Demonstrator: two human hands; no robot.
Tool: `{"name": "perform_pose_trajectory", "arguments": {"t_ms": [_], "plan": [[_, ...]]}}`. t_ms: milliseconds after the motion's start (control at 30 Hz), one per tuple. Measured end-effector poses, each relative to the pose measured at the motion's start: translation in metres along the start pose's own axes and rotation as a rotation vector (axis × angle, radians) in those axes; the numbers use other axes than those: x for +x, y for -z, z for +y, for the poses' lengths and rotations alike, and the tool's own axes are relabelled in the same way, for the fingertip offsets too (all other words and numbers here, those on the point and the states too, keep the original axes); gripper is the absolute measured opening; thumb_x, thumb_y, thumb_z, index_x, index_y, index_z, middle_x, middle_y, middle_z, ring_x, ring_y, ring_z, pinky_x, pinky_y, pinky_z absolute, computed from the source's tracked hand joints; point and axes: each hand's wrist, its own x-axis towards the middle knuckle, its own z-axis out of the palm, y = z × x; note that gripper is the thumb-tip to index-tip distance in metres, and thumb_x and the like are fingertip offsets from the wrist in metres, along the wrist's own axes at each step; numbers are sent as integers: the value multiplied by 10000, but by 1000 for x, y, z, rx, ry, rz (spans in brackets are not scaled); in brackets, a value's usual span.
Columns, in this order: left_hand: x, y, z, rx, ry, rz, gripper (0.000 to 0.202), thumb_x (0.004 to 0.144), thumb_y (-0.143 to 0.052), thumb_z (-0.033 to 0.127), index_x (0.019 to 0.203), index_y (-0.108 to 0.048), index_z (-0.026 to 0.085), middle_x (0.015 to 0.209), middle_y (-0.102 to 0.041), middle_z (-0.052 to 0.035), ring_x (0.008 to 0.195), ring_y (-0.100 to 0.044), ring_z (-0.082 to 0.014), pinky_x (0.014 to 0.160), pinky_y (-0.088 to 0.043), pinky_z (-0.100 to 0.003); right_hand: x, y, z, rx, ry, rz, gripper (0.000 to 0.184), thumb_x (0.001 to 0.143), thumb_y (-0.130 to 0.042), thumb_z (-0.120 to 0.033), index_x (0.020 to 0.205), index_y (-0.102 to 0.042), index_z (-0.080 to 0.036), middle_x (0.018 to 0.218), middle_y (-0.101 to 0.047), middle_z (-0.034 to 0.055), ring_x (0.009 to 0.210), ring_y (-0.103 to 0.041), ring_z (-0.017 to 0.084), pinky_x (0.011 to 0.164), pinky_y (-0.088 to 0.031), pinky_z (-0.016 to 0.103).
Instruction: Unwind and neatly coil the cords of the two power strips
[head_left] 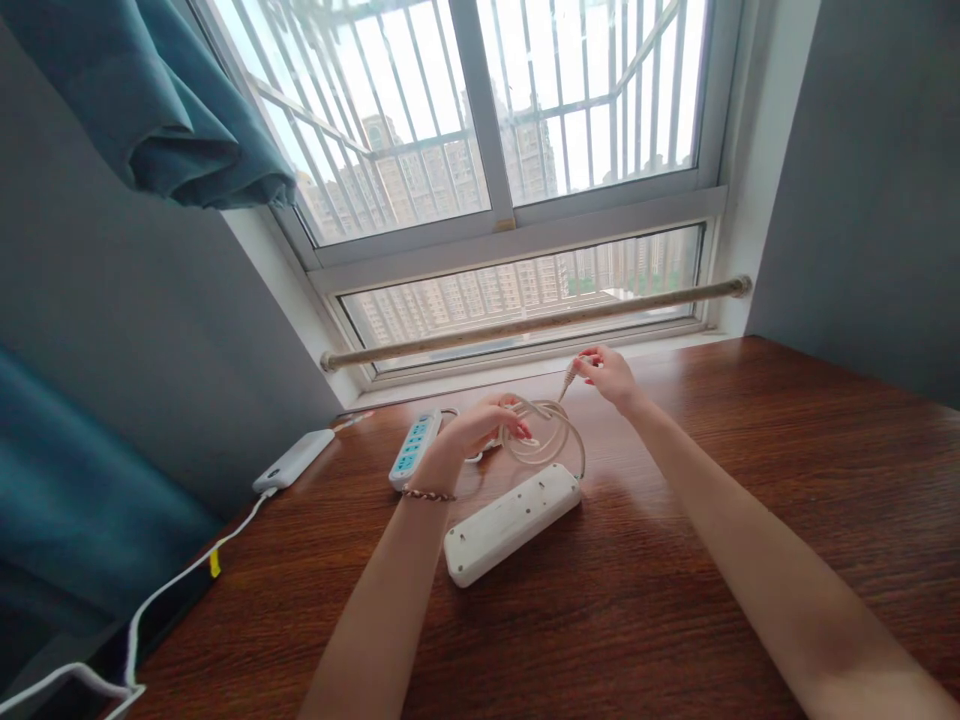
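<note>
A white power strip [511, 522] lies flat on the wooden table [675, 560] in front of me. Its pale cord [553, 440] is wound into loose loops just behind it. My left hand [480, 428] is closed around the bundle of loops, holding them together. My right hand [609, 373] is raised a little behind and to the right, pinching the cord's free end near the plug [571, 376]. A beaded bracelet sits on my left wrist.
A second power strip with blue sockets [415, 449] lies left of my left hand. A white power bank [293, 460] rests at the table's left edge, its cable trailing down. A wooden rod [536, 322] lies along the window sill; teal curtains hang left.
</note>
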Motion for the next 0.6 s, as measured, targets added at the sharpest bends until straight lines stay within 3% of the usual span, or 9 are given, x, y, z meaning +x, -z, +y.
{"name": "perform_pose_trajectory", "arguments": {"t_ms": [100, 233, 367, 600], "plan": [[-1, 3, -1, -3, -5, -28, 50, 564, -568, 163, 594, -546, 129, 572, -553, -21, 532, -479, -93, 500, -305, -229, 5, 9, 9, -35, 63, 82, 378, 737, -591, -409, 978, -551, -121, 829, -572, 50, 731, -556, 147, 627, -474, 271], [2, 10, -7, -9, -23, -115, 100, 605, -612, 169, 660, -532, 142, 586, -533, 9, 539, -462, -80, 526, -305, -225, 3, 13, 13, 126, -34, 60, 384, 741, -598, -410, 994, -492, -142, 882, -550, 50, 752, -606, 183, 559, -507, 291], [2, 17, -12, -3, -28, -187, 211, 680, -658, 302, 646, -555, 122, 586, -542, -15, 553, -470, -86, 560, -328, -234, 4, 17, 13, 275, -75, 94, 338, 738, -621, -346, 959, -479, -133, 862, -531, 48, 715, -616, 169, 570, -527, 293], [4, 21, -17, -99, -23, -149, 518, 681, -577, 627, 688, -574, 109, 593, -525, -21, 553, -459, -84, 555, -350, -227, 14, 26, 27, 321, -80, 225, 329, 745, -609, -326, 959, -487, -108, 856, -565, 62, 652, -597, 110, 662, -513, 264]]}}
